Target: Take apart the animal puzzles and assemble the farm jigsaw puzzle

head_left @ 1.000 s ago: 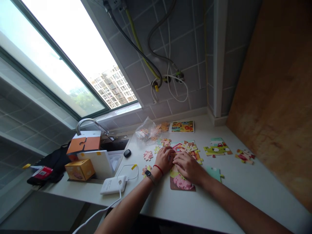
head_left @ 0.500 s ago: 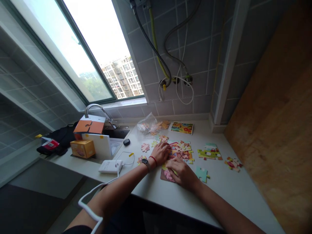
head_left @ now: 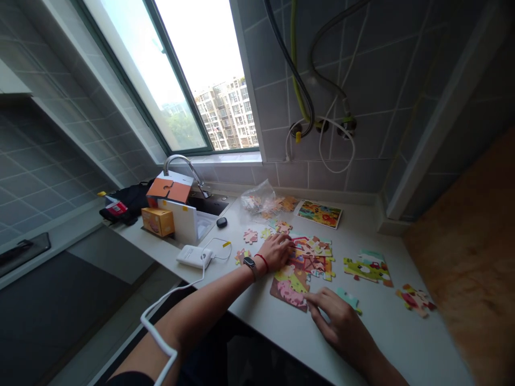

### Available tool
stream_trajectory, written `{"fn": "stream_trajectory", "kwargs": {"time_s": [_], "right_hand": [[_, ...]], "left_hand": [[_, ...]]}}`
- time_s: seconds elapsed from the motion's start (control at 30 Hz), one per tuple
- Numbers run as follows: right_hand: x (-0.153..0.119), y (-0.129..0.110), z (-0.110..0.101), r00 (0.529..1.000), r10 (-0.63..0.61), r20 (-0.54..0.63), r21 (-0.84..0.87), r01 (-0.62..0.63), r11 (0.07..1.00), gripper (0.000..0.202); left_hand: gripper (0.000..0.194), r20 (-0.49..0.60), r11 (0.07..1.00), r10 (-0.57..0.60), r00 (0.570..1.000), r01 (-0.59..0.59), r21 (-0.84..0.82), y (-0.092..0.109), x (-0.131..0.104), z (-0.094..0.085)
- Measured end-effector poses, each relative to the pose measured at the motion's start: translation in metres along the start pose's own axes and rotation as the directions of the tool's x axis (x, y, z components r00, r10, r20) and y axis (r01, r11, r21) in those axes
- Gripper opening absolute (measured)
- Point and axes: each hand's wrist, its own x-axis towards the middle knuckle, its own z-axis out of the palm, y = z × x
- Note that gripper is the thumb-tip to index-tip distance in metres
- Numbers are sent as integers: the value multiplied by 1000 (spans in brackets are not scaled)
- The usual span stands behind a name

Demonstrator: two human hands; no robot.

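A partly joined jigsaw puzzle (head_left: 293, 287) lies on the counter, its lower corner showing a pink figure on yellow-green. My left hand (head_left: 277, 252) rests flat along the puzzle's left edge, fingers stretched out. At the lower right edge my right hand (head_left: 340, 319) touches the pink part with its index fingertip; thumb and fingers are apart and hold nothing visible. Beside that hand, and partly covered by it, is a teal puzzle piece (head_left: 349, 298). A joined green section (head_left: 368, 269) with a red vehicle sits farther right. Loose pieces (head_left: 416, 300) are heaped near the right edge.
A picture card (head_left: 319, 213) and a clear plastic bag (head_left: 257, 199) with pieces lie at the back. A white power bank (head_left: 195, 257) with a cable, a black case (head_left: 221, 222), boxes (head_left: 157, 221) and a sink with a faucet (head_left: 183, 158) are on the left.
My right hand has moved off the puzzle's lower part toward its right edge, uncovering the pink and yellow-green picture. My left hand stays on the puzzle. The view has swung left.
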Motion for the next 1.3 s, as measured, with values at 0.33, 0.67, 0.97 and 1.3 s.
{"fn": "stream_trajectory", "kwargs": {"time_s": [0.33,0.67,0.97,1.3], "right_hand": [[-6,-8,13,998,-1,56,41,-2,999,27],[-14,-1,14,994,35,103,11,-36,999,27],[-14,-3,14,993,53,104,29,-57,998,27],[-13,-5,13,997,43,60,-9,-43,999,26]], "left_hand": [[30,-6,1000,-2,1000,2,17,0,-2,1],[29,71,991,21,997,-31,133,2,0,-2],[21,-79,999,-50,996,51,10,28,-60,-49],[65,-213,896,-444,870,434,-96,-25,-149,-31]]}}
